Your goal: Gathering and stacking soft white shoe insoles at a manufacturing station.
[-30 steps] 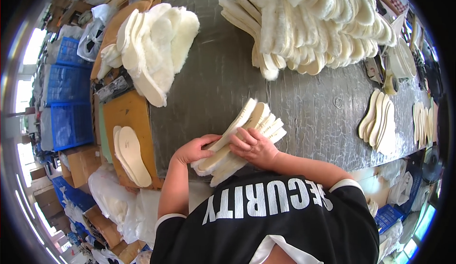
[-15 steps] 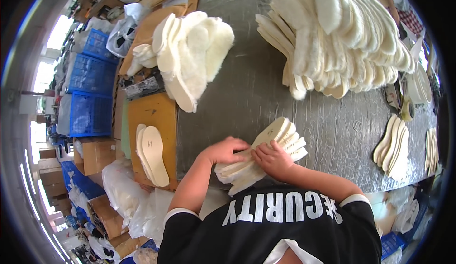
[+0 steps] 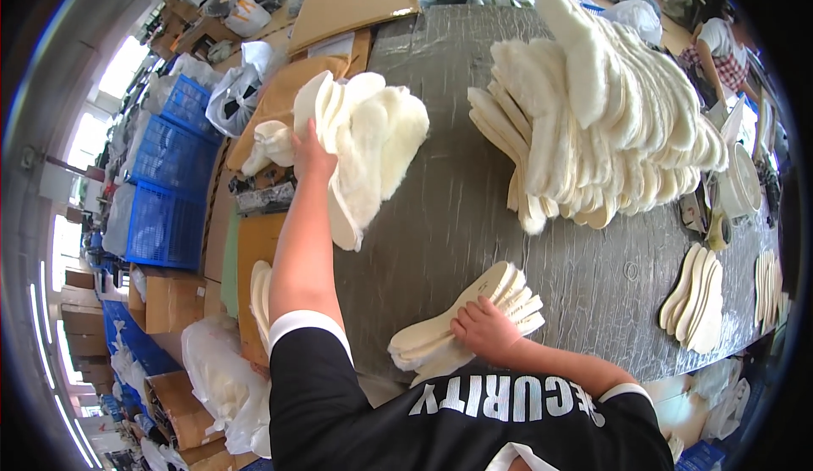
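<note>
My left hand (image 3: 315,156) is stretched out to the far left, closed on the edge of a cream insole (image 3: 310,98) at the left side of a loose pile of fleece insoles (image 3: 381,141). Some of its fingers are hidden behind my hand. Close to my body, my right hand (image 3: 487,331) grips a stack of insoles (image 3: 428,335) lying slantwise on the table, its fingers curled over the upper side. White fleece shows between the layers of that stack.
A tall heap of fleece insoles (image 3: 610,132) covers the far right of the grey table (image 3: 406,217). Smaller insole bundles (image 3: 694,297) lie at the right edge, and more insoles (image 3: 259,297) sit left of my arm. Blue crates (image 3: 165,225) stand beyond. A person (image 3: 720,56) is at far right.
My left hand has left the near stack and gone forward and left to the loose pile. My right hand stays on the stack. The whole view has shifted, showing more of the far side.
</note>
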